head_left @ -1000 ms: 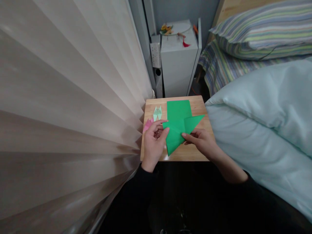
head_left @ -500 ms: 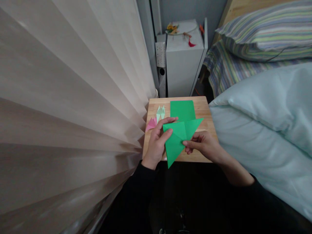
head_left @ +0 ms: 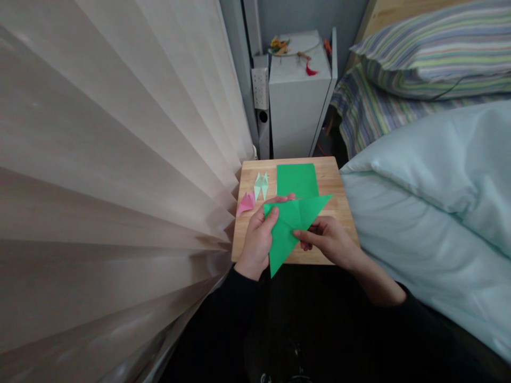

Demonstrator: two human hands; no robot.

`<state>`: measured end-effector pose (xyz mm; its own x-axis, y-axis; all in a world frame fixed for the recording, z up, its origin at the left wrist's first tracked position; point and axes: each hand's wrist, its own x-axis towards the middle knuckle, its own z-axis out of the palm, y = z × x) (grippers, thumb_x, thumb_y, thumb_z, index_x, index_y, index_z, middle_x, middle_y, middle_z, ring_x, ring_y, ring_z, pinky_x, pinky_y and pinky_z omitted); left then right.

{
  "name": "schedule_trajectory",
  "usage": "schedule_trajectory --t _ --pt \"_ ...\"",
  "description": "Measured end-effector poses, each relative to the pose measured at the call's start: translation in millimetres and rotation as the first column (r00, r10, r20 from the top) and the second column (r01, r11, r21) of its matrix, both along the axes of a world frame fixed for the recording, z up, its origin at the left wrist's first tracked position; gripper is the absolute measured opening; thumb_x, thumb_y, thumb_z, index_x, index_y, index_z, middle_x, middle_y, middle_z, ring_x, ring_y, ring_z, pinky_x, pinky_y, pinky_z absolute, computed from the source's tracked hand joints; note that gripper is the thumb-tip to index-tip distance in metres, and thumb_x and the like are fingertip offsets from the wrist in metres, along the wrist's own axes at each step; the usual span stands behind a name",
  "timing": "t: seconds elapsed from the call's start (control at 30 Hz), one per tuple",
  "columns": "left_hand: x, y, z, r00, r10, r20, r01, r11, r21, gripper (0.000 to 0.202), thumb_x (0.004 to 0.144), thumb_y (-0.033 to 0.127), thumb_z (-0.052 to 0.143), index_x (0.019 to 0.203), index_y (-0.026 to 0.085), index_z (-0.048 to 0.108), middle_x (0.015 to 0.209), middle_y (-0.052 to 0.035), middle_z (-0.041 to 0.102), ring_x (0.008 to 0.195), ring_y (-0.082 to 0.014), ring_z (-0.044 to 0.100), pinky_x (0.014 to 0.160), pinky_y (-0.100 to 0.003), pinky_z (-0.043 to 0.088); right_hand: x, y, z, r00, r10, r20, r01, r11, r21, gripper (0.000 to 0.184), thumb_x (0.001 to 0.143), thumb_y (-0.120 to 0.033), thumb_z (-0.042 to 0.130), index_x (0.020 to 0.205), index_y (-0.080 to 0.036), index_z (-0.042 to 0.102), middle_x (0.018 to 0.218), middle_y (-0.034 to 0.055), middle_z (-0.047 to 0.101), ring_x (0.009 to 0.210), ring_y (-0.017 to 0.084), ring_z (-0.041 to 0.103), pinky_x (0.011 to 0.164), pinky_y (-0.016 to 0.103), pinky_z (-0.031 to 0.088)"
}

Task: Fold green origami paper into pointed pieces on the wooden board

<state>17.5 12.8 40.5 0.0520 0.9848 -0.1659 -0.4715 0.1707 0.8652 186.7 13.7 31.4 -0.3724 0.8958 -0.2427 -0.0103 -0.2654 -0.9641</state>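
Both my hands hold a folded green paper triangle (head_left: 290,226) above the near part of a small wooden table (head_left: 333,178). My left hand (head_left: 258,239) grips its left corner, thumb on top and fingers curled behind. My right hand (head_left: 325,239) pinches its lower right edge near the middle fold. The triangle's long point hangs down past the table's front edge. A flat stack of green paper (head_left: 297,180) lies on the table just behind the triangle.
A pale mint folded paper figure (head_left: 261,184) and a pink one (head_left: 246,202) lie at the table's left. A pleated beige curtain (head_left: 112,175) fills the left side. A white cabinet (head_left: 297,101) stands behind the table. A light blue duvet (head_left: 431,186) and striped pillow (head_left: 435,50) are right.
The triangle has been lifted off the table and drawn nearer to me, its long point now hanging past the front edge. My right fingers have slid left along its edge.
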Motion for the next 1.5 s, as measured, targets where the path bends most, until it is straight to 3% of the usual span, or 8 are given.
schedule_trajectory --t 0.43,0.8,0.97,1.07,1.17,1.23,1.33,1.5 --pt "2.9 -0.5 -0.5 0.999 0.016 0.043 -0.017 0.999 0.028 0.029 0.091 0.04 0.075 0.111 0.02 0.068 0.134 -0.0109 0.074 0.136 -0.0314 0.062 0.119 -0.053 0.042 -4.7 -2.4 -1.1 0.997 -0.044 0.056 0.041 0.998 0.054 0.049 0.08 -0.063 0.078 0.065 -0.021 0.059 0.055 -0.0018 0.06 0.051 0.011 0.053 0.052 0.026 0.043" --pt "4.0 -1.8 -2.6 0.999 0.017 0.03 -0.018 1.0 0.021 0.028 0.092 0.041 0.071 0.111 0.021 0.067 0.127 -0.0099 0.077 0.131 -0.0307 0.065 0.117 -0.054 0.045 -6.1 -4.0 -2.9 0.995 -0.056 0.082 0.05 0.996 0.072 0.047 0.082 -0.06 0.076 0.063 -0.021 0.057 0.054 -0.002 0.058 0.05 0.011 0.051 0.052 0.026 0.042" --pt "-1.6 0.7 -19.5 0.976 -0.004 -0.219 0.015 0.999 0.049 0.025 0.101 0.036 0.057 0.118 0.021 0.066 0.125 -0.0086 0.075 0.127 -0.0279 0.067 0.113 -0.049 0.049 -2.7 1.5 -19.9 0.984 -0.139 0.113 0.131 0.989 0.072 0.042 0.079 -0.058 0.076 0.07 -0.019 0.063 0.06 0.0002 0.063 0.054 0.012 0.053 0.052 0.026 0.043" --pt "-8.7 4.5 -41.5 0.781 0.025 -0.623 0.055 0.993 0.109 0.026 0.095 0.017 0.058 0.12 0.02 0.066 0.125 -0.0105 0.073 0.115 -0.0261 0.07 0.105 -0.046 0.054 5.5 10.2 -43.1 0.941 -0.169 0.292 0.179 0.984 -0.006 0.037 0.082 -0.049 0.075 0.064 -0.019 0.062 0.057 0.0011 0.063 0.049 0.011 0.05 0.046 0.024 0.039" --pt "-9.8 0.6 -61.4 0.413 0.132 -0.901 0.013 0.989 0.151 0.035 0.089 0.005 0.057 0.121 0.015 0.064 0.125 -0.017 0.069 0.116 -0.0288 0.067 0.105 -0.051 0.053 11.3 16.9 -68.4 0.843 -0.218 0.492 0.29 0.954 -0.074 0.033 0.084 -0.034 0.075 0.059 -0.019 0.059 0.055 0.0019 0.064 0.046 0.01 0.051 0.044 0.023 0.038" --pt "-4.9 -7.8 -69.7 0.232 0.139 -0.963 0.118 0.978 0.17 0.03 0.093 0.009 0.056 0.121 0.014 0.065 0.124 -0.0171 0.068 0.122 -0.0317 0.063 0.108 -0.053 0.051 9.8 16.8 -82.9 0.819 -0.22 0.53 0.317 0.943 -0.099 0.03 0.087 -0.029 0.072 0.061 -0.019 0.06 0.054 0.002 0.064 0.045 0.012 0.055 0.043 0.023 0.041" --pt "6.3 -25.1 -78.1 0.1 0.138 -0.985 0.245 0.956 0.159 0.038 0.102 0.014 0.043 0.137 0.012 0.058 0.143 -0.0191 0.061 0.136 -0.0309 0.055 0.114 -0.051 0.049 1.0 10.8 -98.9 0.798 -0.179 0.576 0.321 0.934 -0.155 0.03 0.091 -0.027 0.069 0.063 -0.019 0.059 0.054 0.0033 0.067 0.046 0.014 0.062 0.046 0.024 0.049" --pt "13.7 -48.4 -97.9 -0.19 -0.002 -0.982 0.551 0.828 -0.109 0.053 0.103 0.02 0.045 0.155 0.011 0.044 0.167 -0.0207 0.04 0.157 -0.0387 0.033 0.123 -0.062 0.035 -1.9 1.9 -103.7 0.74 -0.023 0.672 0.219 0.953 -0.209 0.041 0.097 -0.034 0.065 0.059 -0.019 0.059 0.059 0.0093 0.072 0.051 0.018 0.07 0.051 0.026 0.054"
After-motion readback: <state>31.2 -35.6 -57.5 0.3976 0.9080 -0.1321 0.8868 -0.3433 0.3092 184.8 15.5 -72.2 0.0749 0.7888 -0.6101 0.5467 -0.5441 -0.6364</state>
